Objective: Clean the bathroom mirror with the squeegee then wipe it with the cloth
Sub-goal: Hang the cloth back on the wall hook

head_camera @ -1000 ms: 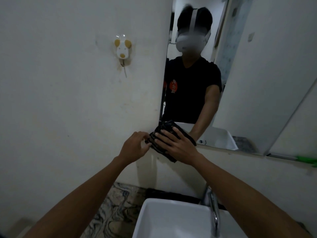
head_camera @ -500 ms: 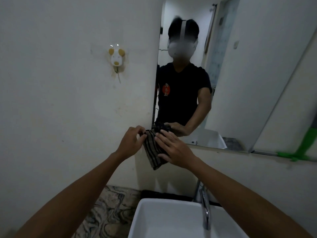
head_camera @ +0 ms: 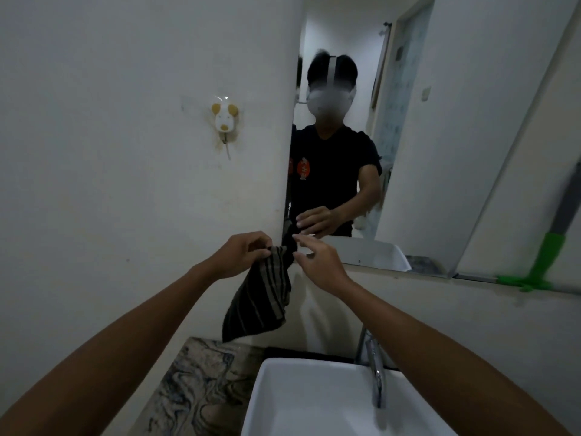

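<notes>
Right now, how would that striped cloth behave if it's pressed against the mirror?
Probably floppy: the striped cloth hangs limp in folds from the left hand. It looks light, held by a fingertip pinch. It would likely bunch up unless pressed flat.

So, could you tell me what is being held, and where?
The left hand pinches the dark striped cloth at its top edge; the right hand holds nothing.
</notes>
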